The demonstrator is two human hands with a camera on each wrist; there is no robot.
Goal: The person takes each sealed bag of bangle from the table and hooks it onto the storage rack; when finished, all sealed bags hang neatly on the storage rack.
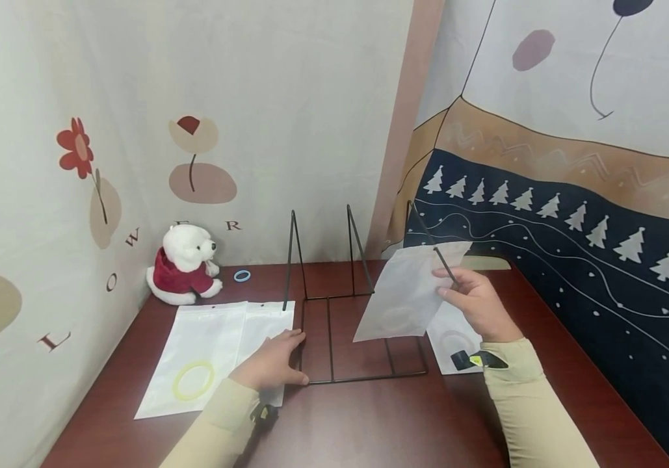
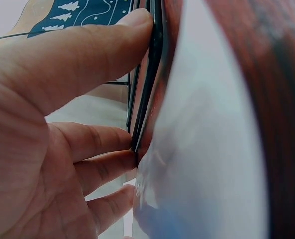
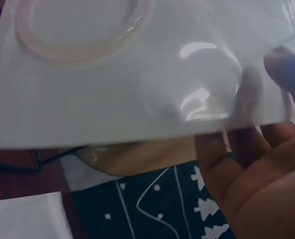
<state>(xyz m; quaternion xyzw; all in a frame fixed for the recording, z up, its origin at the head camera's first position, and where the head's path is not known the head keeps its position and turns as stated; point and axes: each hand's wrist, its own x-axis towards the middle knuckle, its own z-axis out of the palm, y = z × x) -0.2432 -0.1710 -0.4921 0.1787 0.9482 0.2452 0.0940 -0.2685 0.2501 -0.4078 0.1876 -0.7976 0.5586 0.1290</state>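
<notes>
My right hand (image 1: 477, 302) pinches a translucent white bag (image 1: 395, 289) at its right side. A pale pink ring (image 3: 82, 52) shows through the bag in the right wrist view. The right slanting prong (image 1: 446, 268) of a black wire rack crosses the bag's upper part; its lower end is in front of the bag and beside my fingers. My left hand (image 1: 275, 361) rests at the rack's left side, thumb at the front corner. In the left wrist view its nearly straight fingers (image 2: 107, 139) and thumb press against the base rod (image 2: 150, 79).
White bags (image 1: 211, 338) lie left of the rack, one with a yellow ring (image 1: 194, 381). Another bag (image 1: 451, 328) lies at right, under my right wrist. A plush polar bear (image 1: 184, 263) and a blue ring (image 1: 242, 276) stand behind. Printed curtains (image 1: 311, 117) border the table.
</notes>
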